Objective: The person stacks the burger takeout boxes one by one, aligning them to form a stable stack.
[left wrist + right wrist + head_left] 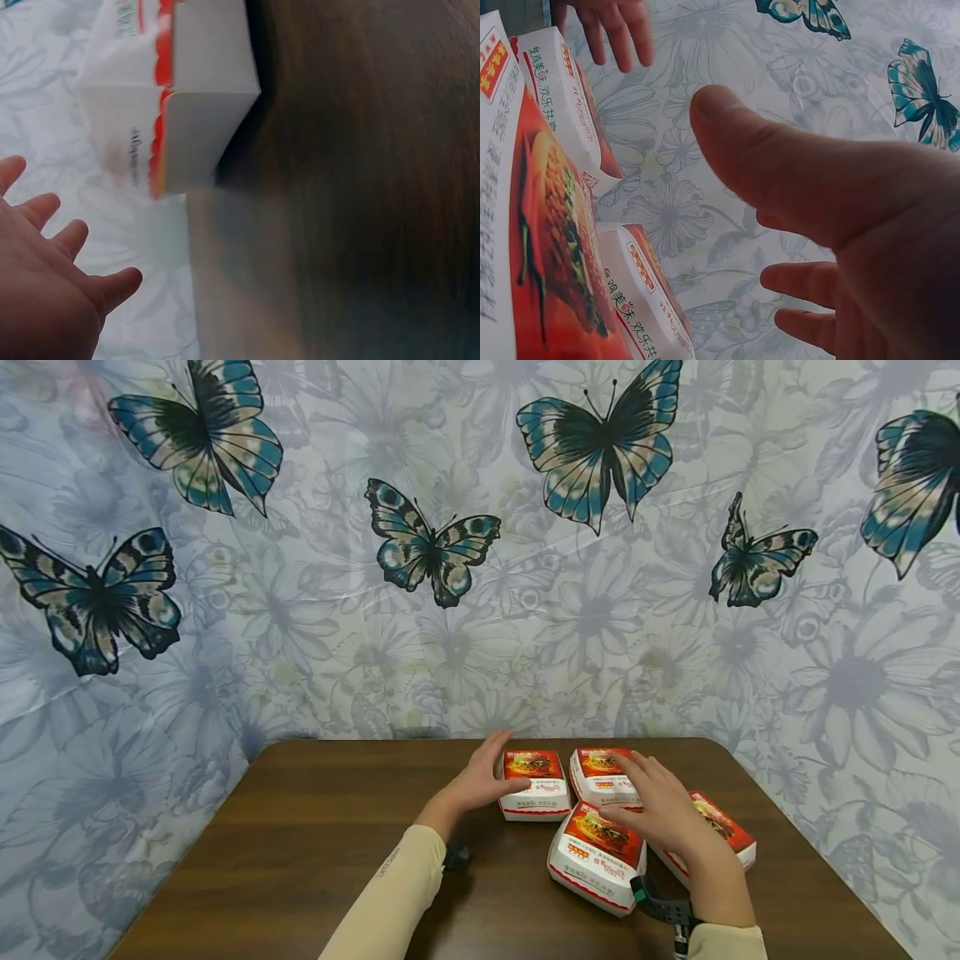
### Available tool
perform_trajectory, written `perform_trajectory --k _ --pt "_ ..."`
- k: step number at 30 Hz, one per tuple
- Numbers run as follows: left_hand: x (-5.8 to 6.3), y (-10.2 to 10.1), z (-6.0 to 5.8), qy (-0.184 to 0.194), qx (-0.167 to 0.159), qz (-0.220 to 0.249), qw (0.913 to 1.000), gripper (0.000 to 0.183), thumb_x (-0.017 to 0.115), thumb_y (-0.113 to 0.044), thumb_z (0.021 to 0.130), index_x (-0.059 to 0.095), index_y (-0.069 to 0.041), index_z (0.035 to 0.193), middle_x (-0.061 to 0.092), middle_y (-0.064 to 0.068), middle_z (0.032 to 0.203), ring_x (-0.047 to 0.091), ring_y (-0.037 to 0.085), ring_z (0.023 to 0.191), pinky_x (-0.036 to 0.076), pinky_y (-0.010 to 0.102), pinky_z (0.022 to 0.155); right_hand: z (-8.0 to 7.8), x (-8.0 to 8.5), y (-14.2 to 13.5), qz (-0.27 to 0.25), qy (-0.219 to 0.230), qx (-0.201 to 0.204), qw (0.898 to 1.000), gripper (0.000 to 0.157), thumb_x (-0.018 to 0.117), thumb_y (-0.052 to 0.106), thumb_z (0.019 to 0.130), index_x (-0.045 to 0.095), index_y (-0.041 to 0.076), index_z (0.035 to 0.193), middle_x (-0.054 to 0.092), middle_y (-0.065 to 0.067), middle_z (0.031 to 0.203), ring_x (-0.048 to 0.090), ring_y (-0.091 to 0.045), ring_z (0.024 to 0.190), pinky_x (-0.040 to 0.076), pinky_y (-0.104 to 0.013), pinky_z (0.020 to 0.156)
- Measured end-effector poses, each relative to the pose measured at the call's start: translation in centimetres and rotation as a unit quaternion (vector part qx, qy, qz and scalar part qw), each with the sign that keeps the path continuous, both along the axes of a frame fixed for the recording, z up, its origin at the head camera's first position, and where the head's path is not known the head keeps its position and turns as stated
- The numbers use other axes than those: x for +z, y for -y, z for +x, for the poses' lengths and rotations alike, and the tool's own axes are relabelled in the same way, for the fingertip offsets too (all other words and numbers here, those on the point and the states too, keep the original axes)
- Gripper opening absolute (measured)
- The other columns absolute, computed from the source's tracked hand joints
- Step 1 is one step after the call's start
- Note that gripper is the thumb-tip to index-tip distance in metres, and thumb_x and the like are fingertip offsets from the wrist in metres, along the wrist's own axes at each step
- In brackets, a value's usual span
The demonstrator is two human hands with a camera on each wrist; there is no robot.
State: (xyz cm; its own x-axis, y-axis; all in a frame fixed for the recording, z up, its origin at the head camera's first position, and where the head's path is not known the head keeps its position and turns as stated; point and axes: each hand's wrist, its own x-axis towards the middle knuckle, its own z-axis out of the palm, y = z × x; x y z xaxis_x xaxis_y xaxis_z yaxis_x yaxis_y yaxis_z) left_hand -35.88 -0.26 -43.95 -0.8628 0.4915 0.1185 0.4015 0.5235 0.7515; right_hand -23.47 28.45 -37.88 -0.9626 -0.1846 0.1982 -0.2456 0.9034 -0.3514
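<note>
Several white and red burger boxes, each with a burger picture on its lid, are grouped on the table. My left hand [474, 787] is at the left side of the back-left box [535, 789], fingers extended; the left wrist view shows a gap between that hand and a box [131, 135]. Over the group hovers my right hand [671, 810], fingers spread, between the front box [596, 860] and the right box [723, 827], which it partly hides. Behind it is the back-middle box [603, 785]. No box is in its grasp in the right wrist view.
The brown wooden table [315, 835] runs back to a wall hanging [315, 635] printed with flowers and butterflies. The front box stands close to the back boxes. A dark strap [663, 906] with a device is on the right wrist.
</note>
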Motion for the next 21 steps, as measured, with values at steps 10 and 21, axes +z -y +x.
perform_trajectory --k 10,21 --pt "-1.5 -1.3 -0.9 -0.007 -0.007 -0.024 0.9997 0.098 0.074 -0.051 0.084 0.02 -0.023 0.161 0.013 0.009 0.169 0.015 0.038 0.154 0.026 0.061 0.118 -0.4 -0.2 0.1 0.002 0.012 -0.002 1.0 0.091 0.074 0.054 0.084 0.038 0.009 0.153 0.034 -0.032 0.155 0.028 -0.059 0.14 0.028 -0.076 0.105" --pt "-2.3 -1.7 -1.1 -0.008 0.002 -0.027 0.9996 0.102 0.079 -0.049 0.08 0.023 -0.022 0.16 0.014 0.006 0.169 0.015 0.037 0.154 0.028 0.061 0.117 -0.5 -0.3 0.3 -0.004 0.017 -0.005 1.0 0.088 0.075 0.05 0.085 0.037 0.011 0.154 0.034 -0.032 0.155 0.027 -0.059 0.14 0.028 -0.076 0.105"
